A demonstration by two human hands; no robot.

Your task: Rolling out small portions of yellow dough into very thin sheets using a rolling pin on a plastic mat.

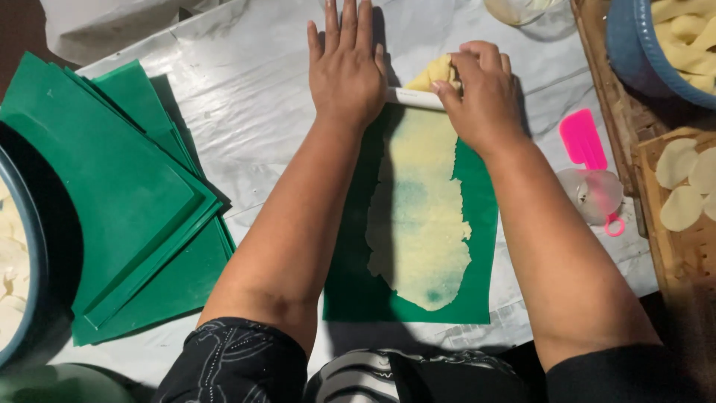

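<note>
Pale yellow dough (421, 216), pressed into a long thin ragged-edged sheet, lies on a green rectangular plastic mat (477, 254) and runs from just below my fingers back toward my body, with green showing through where it is thinnest. At its far end, a thicker lump of unrolled dough (438, 72) sits just beyond my right fingertips. I see a white cylindrical roller (414, 98) lying across the mat between my two hands. My left hand (345, 67) lies flat, fingers spread fairly wide and straight, its palm over the roller's left end. My right hand (481, 89) is curled, fingers bent close together over the roller's right end and touching the lump. Off to the left of my left fingers, well apart, a fanned stack of green plastic sheets (119, 194) rests on the clear plastic table cover (246, 97). To the right of my right fingers lie a pink plastic scraper (583, 139) and, nearer to me, a small clear round container (594, 195) with a pink loop; I cannot tell what it holds. Further right, a blue round basin (630, 52) holds pale yellow dough pieces, and a woven tray (675, 246) carries flat round dough discs (680, 186). At the far left edge, a dark-rimmed bowl (33, 246) holds a pale mass that I cannot make out clearly.
</note>
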